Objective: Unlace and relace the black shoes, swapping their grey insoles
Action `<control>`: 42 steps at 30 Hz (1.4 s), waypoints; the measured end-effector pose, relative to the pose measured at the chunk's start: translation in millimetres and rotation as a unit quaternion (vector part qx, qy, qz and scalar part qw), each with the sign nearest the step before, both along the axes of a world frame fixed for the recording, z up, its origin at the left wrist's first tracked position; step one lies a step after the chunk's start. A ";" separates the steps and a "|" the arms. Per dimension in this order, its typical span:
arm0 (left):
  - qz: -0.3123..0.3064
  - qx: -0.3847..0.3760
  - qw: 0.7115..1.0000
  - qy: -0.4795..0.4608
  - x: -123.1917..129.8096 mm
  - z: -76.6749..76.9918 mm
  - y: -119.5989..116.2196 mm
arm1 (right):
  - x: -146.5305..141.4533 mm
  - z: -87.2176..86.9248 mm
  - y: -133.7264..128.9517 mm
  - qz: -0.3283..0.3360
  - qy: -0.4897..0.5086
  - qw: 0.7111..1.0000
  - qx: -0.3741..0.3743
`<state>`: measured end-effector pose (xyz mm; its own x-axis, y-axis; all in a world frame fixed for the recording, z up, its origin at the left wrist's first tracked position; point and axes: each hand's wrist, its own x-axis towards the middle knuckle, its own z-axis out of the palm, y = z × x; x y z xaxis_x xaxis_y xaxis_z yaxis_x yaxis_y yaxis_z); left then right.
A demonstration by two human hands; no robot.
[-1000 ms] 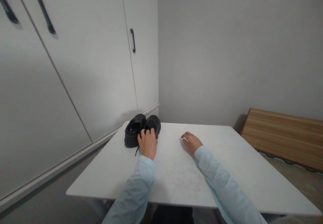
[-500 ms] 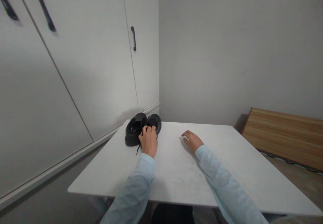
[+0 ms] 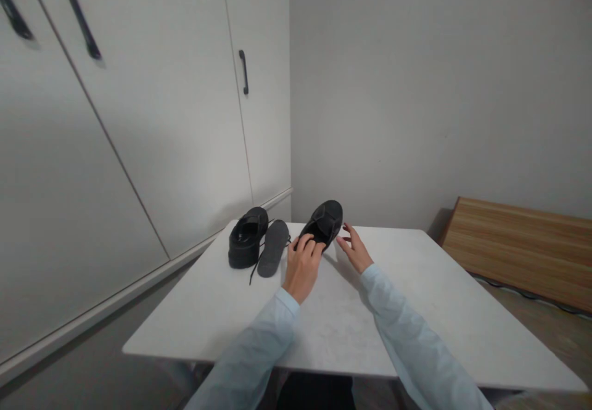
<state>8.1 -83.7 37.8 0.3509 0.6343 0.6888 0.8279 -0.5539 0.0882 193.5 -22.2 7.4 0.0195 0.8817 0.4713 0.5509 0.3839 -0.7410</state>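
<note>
A black shoe (image 3: 327, 217) is tilted toe-up above the white table. My left hand (image 3: 304, 266) grips it by the heel end, fingers hooked over the opening. Close to the shoe's right side is my right hand (image 3: 355, 250), thumb and fingers apart; whether a fingertip touches the shoe I cannot tell. Another black shoe (image 3: 245, 243) stands at the table's far left corner. Beside it lies a dark, flat insole (image 3: 274, 248), and a thin black lace (image 3: 253, 269) trails on the table between the two.
The white table (image 3: 222, 323) spreads before me. White cabinet doors (image 3: 185, 120) with dark handles run along the left, and a grey wall (image 3: 416, 102) rises behind. A wood-grain panel (image 3: 518, 250) leans at the right beyond the table edge.
My left hand has lifted the shoe from beside the other one and carried it right, uncovering the insole. My right hand has turned and opened towards the shoe.
</note>
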 end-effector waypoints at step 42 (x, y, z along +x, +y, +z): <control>0.185 -0.142 0.972 -0.006 -29.5 -4.6 31.2 | 19.5 10.5 2.6 -0.061 0.043 0.996 -0.055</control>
